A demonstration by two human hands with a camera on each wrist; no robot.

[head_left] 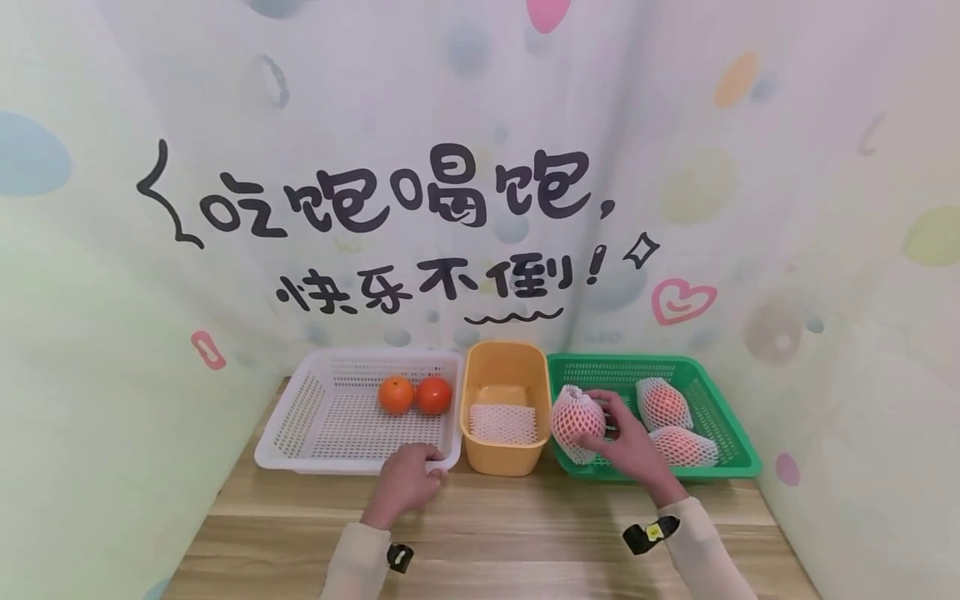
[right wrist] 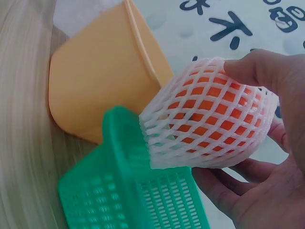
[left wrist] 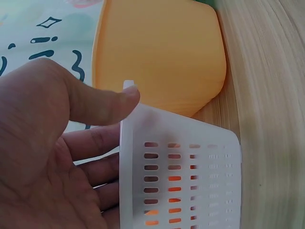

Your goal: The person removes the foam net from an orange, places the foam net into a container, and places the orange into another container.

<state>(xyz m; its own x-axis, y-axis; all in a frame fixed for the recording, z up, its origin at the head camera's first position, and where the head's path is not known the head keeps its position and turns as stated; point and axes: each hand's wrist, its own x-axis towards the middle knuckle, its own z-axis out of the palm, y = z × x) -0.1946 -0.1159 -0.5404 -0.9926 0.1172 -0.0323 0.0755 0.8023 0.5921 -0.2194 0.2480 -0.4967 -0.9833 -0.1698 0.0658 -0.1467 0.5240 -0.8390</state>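
Note:
My right hand [head_left: 630, 442] grips a red-orange fruit in a white foam net [head_left: 577, 421] at the left end of the green basket [head_left: 652, 475]; in the right wrist view the netted fruit [right wrist: 209, 114] is held between thumb and fingers, above the basket rim [right wrist: 116, 143]. My left hand [head_left: 408, 483] holds the front right corner of the white basket [head_left: 322, 465], its thumb over the rim [left wrist: 125, 157] and fingers behind the wall in the left wrist view. An orange fruit [head_left: 396, 395] and a red one [head_left: 434, 396] lie in the white basket.
Between the baskets stands a yellow bin [head_left: 506, 458] with a white foam net [head_left: 502, 423] in it. Two more netted fruits [head_left: 664, 403] [head_left: 682, 447] lie at the right in the green basket. A patterned curtain [head_left: 480, 100] with black lettering hangs behind the wooden table [head_left: 510, 533].

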